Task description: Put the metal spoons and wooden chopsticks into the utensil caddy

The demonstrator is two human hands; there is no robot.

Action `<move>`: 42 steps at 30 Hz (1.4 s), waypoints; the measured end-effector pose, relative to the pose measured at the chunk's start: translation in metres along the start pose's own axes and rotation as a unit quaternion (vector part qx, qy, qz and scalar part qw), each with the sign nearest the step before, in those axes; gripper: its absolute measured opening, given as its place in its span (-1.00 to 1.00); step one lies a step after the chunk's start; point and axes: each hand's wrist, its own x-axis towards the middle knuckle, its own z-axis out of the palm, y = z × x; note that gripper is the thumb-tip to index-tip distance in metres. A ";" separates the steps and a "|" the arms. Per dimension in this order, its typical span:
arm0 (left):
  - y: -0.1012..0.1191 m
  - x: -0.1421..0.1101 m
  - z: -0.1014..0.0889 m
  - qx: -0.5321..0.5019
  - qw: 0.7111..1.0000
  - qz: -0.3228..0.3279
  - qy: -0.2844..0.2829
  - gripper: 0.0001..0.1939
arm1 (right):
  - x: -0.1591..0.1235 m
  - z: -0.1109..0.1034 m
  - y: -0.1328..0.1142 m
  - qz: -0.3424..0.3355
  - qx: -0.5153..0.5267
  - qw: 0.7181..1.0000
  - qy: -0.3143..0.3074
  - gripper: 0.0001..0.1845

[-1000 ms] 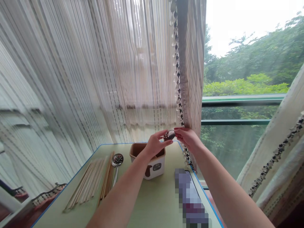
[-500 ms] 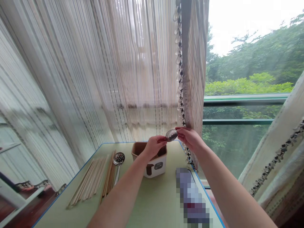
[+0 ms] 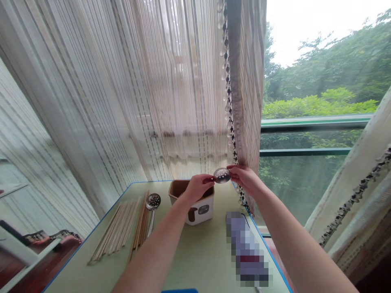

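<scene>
Both my hands hold a perforated metal spoon up over the far end of the table. Its round bowl (image 3: 222, 175) shows between them. My left hand (image 3: 197, 188) is closed, pinching the bowl's left side with fingertips. My right hand (image 3: 247, 179) pinches the right side; the handle is hidden. Just below stands a white utensil holder (image 3: 195, 198) with a brown inside.
On the pale green table (image 3: 189, 260) lie several wooden chopsticks (image 3: 122, 230) and a second perforated spoon (image 3: 152, 209) at the left. A blurred-out oblong object (image 3: 247, 248) lies near the right edge. Striped curtains (image 3: 137, 89) hang behind, a window to the right.
The spoon's bowl has turned between my fingers, from dark and edge-on to facing me and shiny. Both hands stayed above the holder, drifting slightly right.
</scene>
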 end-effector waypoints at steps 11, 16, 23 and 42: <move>0.002 0.000 0.006 0.134 0.990 -0.004 0.042 -0.81 | 0.004 -0.012 0.008 -0.010 -0.076 0.997 0.012 -0.81; 0.002 0.000 0.005 0.190 0.980 -0.006 0.053 -0.84 | 0.009 -0.012 0.016 -0.012 -0.050 0.998 0.034 -0.81; 0.001 0.001 0.005 0.229 0.973 0.022 0.030 -0.78 | 0.024 -0.013 0.024 -0.077 -0.088 0.993 0.026 -0.72; -0.004 0.006 0.008 0.295 0.954 0.035 0.049 -0.82 | 0.009 -0.002 0.039 -0.176 -0.192 0.959 0.109 -0.53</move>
